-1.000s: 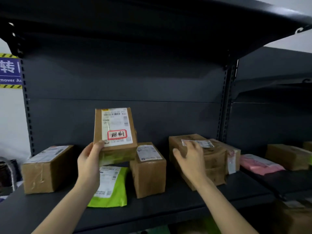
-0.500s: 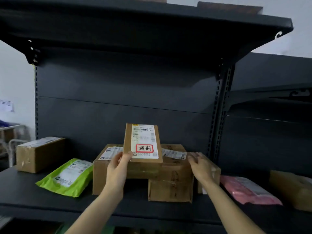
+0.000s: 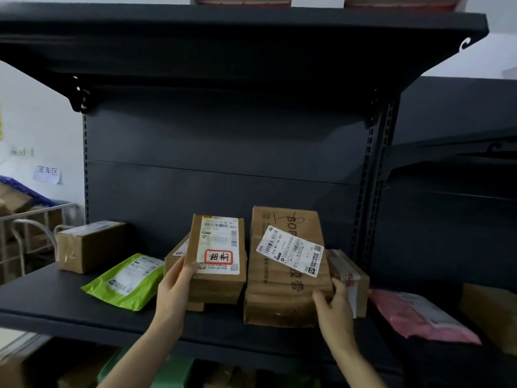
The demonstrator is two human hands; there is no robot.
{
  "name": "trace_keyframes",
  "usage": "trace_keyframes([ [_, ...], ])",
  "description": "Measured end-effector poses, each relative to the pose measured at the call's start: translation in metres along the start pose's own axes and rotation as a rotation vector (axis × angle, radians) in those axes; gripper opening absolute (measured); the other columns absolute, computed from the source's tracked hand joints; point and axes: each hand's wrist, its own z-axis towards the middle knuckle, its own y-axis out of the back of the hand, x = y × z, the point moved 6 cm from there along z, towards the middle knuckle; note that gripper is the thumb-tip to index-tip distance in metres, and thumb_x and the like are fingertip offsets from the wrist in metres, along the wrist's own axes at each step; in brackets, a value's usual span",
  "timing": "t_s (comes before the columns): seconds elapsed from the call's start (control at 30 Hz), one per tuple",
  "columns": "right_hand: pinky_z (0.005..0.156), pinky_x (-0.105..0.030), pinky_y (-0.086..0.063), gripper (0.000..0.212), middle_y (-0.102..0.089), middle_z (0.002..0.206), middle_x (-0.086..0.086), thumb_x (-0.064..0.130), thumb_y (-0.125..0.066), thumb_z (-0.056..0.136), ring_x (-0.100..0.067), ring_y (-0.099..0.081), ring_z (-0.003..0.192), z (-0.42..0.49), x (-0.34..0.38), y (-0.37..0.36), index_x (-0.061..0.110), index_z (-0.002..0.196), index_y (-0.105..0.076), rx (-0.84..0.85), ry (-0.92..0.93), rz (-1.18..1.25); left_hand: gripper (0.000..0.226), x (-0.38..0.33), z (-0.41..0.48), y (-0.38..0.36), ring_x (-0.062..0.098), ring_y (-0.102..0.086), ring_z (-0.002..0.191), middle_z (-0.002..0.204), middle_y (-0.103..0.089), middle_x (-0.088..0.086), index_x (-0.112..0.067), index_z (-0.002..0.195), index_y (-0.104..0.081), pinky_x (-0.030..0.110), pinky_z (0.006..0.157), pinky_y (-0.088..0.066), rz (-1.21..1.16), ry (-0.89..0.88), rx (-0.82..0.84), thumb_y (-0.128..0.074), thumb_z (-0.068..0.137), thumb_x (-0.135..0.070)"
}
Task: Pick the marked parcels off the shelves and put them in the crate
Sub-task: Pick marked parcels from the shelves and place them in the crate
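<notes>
Left hand [image 3: 174, 289] curled round marked parcel [image 3: 219, 247] at seven o'clock, right hand [image 3: 334, 309] gripping tall box [image 3: 279, 292]; likely light, stiff cardboard, edge-grippable.

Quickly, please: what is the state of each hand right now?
Left hand: holds the red-marked box, raised off the shelf.
Right hand: holds the tall brown box at its lower right edge.

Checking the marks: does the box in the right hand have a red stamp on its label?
No, the box in the right hand has only a printed label; the red stamp is on the left-hand box.
</notes>
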Motion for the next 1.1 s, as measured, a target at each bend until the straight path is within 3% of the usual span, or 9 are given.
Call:
trace_keyframes([
  [0.23,0.091,-0.030,-0.043,0.038,-0.055,0.114,-0.001,0.018,-0.054,0.092,-0.016,-0.051,0.106,-0.004,-0.002,-0.001,0.013,0.128,-0.043,-0.018,0.038,0.033,0.028,0.004,0.003,-0.005,0.020,-0.063,0.095,0.100,-0.068,0.000,-0.023,0.118,-0.059,0.034,0.080,-0.049,0.007,-0.009,0.043,-0.057,0.090,-0.021],
  [0.4,0.092,-0.030,-0.042,0.038,-0.056,0.114,-0.004,0.025,-0.053,0.093,-0.019,-0.052,0.109,0.019,0.002,-0.010,0.008,0.126,-0.047,-0.032,0.029,0.000,0.035,-0.003,0.008,-0.002,0.023,-0.061,0.102,0.107,-0.067,0.004,-0.015,0.125,-0.057,0.032,0.077,-0.049,-0.024,-0.024,0.036,-0.056,0.091,-0.023],
  [0.5,0.081,-0.029,-0.041,0.032,-0.059,0.110,-0.007,0.027,-0.051,0.094,-0.018,-0.052,0.096,0.039,0.002,-0.017,0.009,0.120,-0.051,-0.010,-0.039,-0.051,0.027,-0.007,0.008,-0.002,0.020,-0.061,0.098,0.105,-0.066,0.002,-0.020,0.118,-0.058,0.029,0.074,-0.048,-0.038,-0.038,0.052,-0.055,0.091,-0.021],
  [0.57,0.083,-0.031,-0.045,0.032,-0.061,0.110,-0.009,0.029,-0.050,0.093,-0.019,-0.052,0.093,0.049,0.000,-0.020,0.009,0.118,-0.053,0.006,-0.079,-0.074,0.023,-0.009,0.008,-0.002,0.020,-0.061,0.098,0.105,-0.066,0.002,-0.023,0.113,-0.058,0.029,0.075,-0.048,-0.047,-0.040,0.055,-0.055,0.091,-0.020],
  [0.73,0.093,-0.035,-0.045,0.034,-0.061,0.115,-0.008,0.033,-0.048,0.095,-0.022,-0.055,0.105,0.048,0.001,-0.021,0.011,0.119,-0.053,0.053,-0.096,-0.106,0.017,-0.021,0.007,-0.009,0.017,-0.061,0.097,0.103,-0.067,0.001,-0.026,0.107,-0.061,0.028,0.075,-0.047,-0.041,-0.072,0.080,-0.055,0.091,-0.021],
  [0.8,0.097,-0.034,-0.043,0.036,-0.058,0.124,-0.010,0.030,-0.048,0.096,-0.024,-0.053,0.114,0.040,0.002,-0.016,0.009,0.125,-0.050,0.056,-0.056,-0.151,0.011,-0.028,0.008,-0.016,0.013,-0.061,0.091,0.097,-0.067,-0.002,-0.028,0.095,-0.062,0.027,0.073,-0.046,-0.054,-0.080,0.093,-0.055,0.091,-0.020],
  [0.87,0.103,-0.033,-0.038,0.044,-0.051,0.135,-0.011,0.028,-0.049,0.095,-0.025,-0.048,0.125,0.033,-0.001,-0.004,0.007,0.134,-0.044,0.006,-0.008,-0.219,0.013,-0.033,0.009,-0.026,0.012,-0.062,0.090,0.096,-0.066,-0.002,-0.023,0.101,-0.064,0.026,0.072,-0.046,-0.070,-0.081,0.119,-0.056,0.091,-0.020],
  [0.97,0.104,-0.034,-0.038,0.046,-0.050,0.135,-0.013,0.027,-0.053,0.093,-0.026,-0.047,0.126,0.028,-0.008,0.021,0.006,0.133,-0.045,-0.089,0.050,-0.314,0.038,-0.033,0.008,-0.044,0.018,-0.061,0.101,0.108,-0.066,0.003,-0.015,0.126,-0.057,0.031,0.082,-0.048,-0.070,-0.068,0.176,-0.058,0.090,-0.025],
  [1.1,0.095,-0.030,-0.042,0.040,-0.050,0.128,-0.015,0.025,-0.056,0.091,-0.028,-0.049,0.119,0.035,-0.014,0.044,0.005,0.124,-0.051,-0.173,0.086,-0.473,0.034,-0.021,0.005,-0.061,0.026,-0.059,0.111,0.114,-0.064,0.006,-0.023,0.118,-0.058,0.048,0.104,-0.041,-0.100,-0.012,0.213,-0.063,0.085,-0.031],
])
